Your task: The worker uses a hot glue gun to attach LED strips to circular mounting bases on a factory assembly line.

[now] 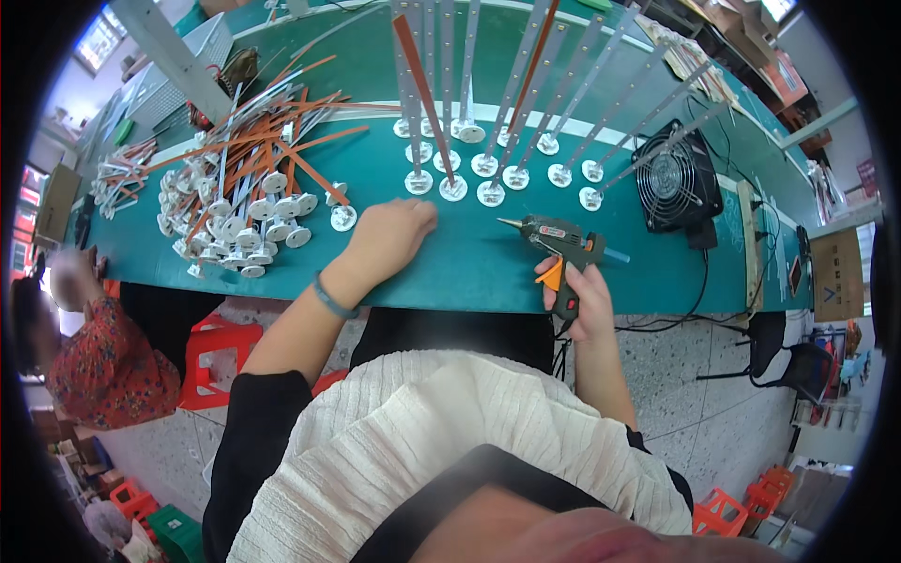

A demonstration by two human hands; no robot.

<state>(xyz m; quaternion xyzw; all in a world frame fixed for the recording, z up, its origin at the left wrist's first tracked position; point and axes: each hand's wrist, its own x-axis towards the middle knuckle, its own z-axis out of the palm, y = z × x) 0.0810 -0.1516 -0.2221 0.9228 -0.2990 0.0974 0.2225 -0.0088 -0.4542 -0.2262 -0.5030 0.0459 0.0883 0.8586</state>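
My right hand (589, 298) is wrapped around the handle of a dark grey hot glue gun (556, 233) with an orange trigger. Its nozzle points left over the green table, and a translucent glue stick (617, 254) pokes out of its back. My left hand (389, 237) rests on the table with its fingers curled under; what they hold, if anything, is hidden. Just beyond it stand several upright strips, clear with small dots or orange, on round white bases (453, 189). One white disc base (343, 218) lies left of my left hand with an orange strip attached.
A tangled pile of strips with white discs (246, 220) covers the table's left part. At the right stands a black fan (678, 178) with cables trailing over the edge. A white basket (178, 70) is at the far left. Another person (113, 361) sits at the left near a red stool (214, 361).
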